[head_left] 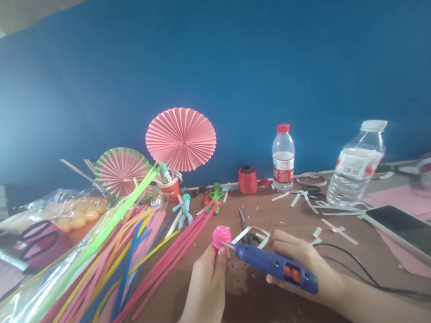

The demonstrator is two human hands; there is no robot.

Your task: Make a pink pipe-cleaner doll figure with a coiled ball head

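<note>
A small bright pink coiled piece (221, 236) is pinched upright between the thumb and fingers of my left hand (209, 280). My right hand (302, 256) is wrapped round a blue glue gun (274, 265), whose tip points left and meets the lower right side of the pink piece. A black cord (362, 269) runs off to the right beyond my right wrist. Behind the glue gun lies a pair of scissors (243, 221), partly hidden, with white paper strips (243, 234) near it.
Colourful pipe cleaners (114, 266) spread over the left side. Pink paper fans (181, 139), a red spool (248, 180) and two bottles (283, 159) (356, 166) stand at the back. A phone (423, 241) lies on the right.
</note>
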